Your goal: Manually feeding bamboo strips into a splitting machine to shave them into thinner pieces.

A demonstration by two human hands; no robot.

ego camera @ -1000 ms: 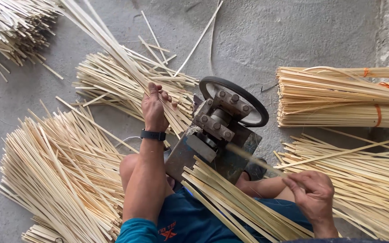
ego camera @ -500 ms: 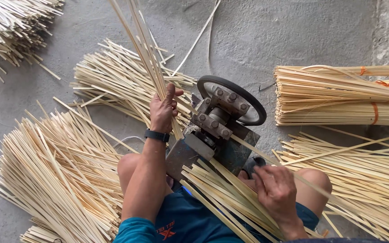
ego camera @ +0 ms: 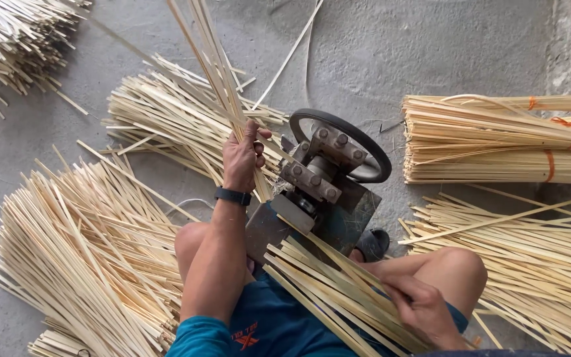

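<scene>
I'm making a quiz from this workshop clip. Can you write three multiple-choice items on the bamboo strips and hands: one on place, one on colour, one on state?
1. Where does the tied bundle lie?
A. upper right
B. lower left
C. on the lap

2. What colour are its ties?
A. blue
B. orange
C. black

3. What is the left hand doing?
A. resting open on the floor
B. gripping raised bamboo strips
C. turning the wheel

Key: A, it lies right of the small machine; B, orange bands cross it; B, fingers close round strips slanting upward.
</scene>
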